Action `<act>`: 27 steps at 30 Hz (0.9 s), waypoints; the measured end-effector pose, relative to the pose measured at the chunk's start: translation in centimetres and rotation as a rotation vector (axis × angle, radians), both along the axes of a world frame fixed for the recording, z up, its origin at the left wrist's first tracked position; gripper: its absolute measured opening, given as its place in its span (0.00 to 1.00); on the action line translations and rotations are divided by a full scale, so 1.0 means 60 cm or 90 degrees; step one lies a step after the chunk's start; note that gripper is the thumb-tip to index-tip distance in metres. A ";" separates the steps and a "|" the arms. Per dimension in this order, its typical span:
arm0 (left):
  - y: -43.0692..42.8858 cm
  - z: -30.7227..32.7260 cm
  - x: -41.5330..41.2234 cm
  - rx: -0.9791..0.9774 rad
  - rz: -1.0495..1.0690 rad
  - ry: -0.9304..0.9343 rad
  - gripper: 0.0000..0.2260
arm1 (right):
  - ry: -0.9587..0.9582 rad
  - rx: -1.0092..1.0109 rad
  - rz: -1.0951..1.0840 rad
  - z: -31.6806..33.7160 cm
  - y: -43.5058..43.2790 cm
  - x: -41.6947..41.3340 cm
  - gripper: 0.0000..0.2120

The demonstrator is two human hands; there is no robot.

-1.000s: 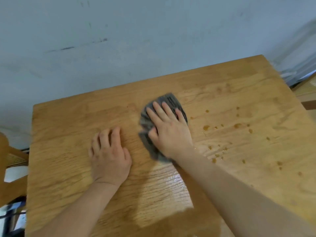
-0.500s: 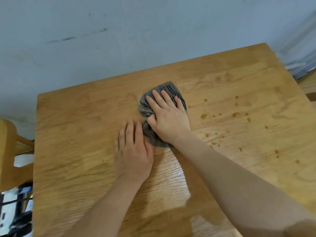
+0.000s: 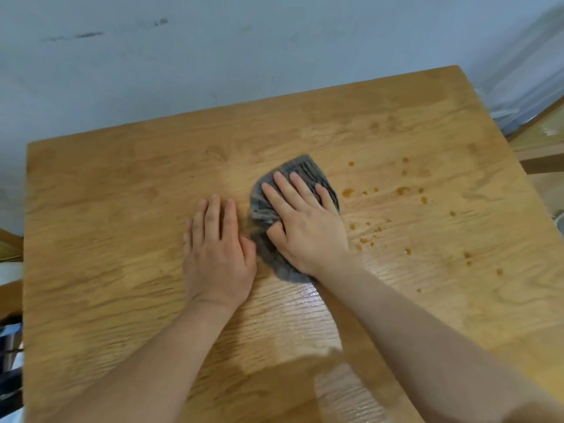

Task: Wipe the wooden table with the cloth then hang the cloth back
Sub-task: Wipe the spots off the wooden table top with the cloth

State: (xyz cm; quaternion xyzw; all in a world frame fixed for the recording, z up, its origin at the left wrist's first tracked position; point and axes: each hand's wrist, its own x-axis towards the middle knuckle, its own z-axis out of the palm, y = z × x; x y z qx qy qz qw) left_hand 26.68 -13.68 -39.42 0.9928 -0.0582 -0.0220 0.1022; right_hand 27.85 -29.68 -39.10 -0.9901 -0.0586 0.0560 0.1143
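A bunched grey cloth (image 3: 300,170) lies near the middle of the wooden table (image 3: 106,184). My right hand (image 3: 305,227) presses flat on the cloth with straight, spread fingers, and the thumb tucks against its left edge. My left hand (image 3: 218,251) rests flat on the bare wood just left of the cloth, its thumb side touching the cloth's edge. Several brown drops of liquid (image 3: 403,190) dot the table to the right of the cloth.
A pale wall (image 3: 244,50) stands right behind the table's far edge. Part of a wooden chair (image 3: 9,288) shows at the left edge. Another wooden piece of furniture (image 3: 540,141) sits off the table's right corner. A wet sheen (image 3: 305,315) lies on the wood under my forearms.
My left hand has slid right across the table until it lies next to the cloth. My right hand stays pressed on the cloth, close to the same spot.
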 end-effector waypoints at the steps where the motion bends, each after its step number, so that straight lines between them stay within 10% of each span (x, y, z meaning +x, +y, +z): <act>1: 0.000 -0.001 -0.002 -0.003 -0.002 -0.003 0.26 | 0.005 -0.002 -0.020 0.002 0.013 0.041 0.29; 11: 0.001 0.000 -0.006 -0.003 -0.002 0.015 0.26 | 0.044 -0.044 0.021 0.015 -0.047 -0.237 0.29; 21: 0.001 -0.002 -0.002 -0.028 0.000 0.013 0.25 | 0.024 -0.025 -0.116 -0.001 0.003 0.145 0.28; 27: 0.004 -0.001 -0.010 -0.025 -0.007 0.018 0.26 | -0.030 -0.017 -0.077 -0.002 0.003 -0.051 0.25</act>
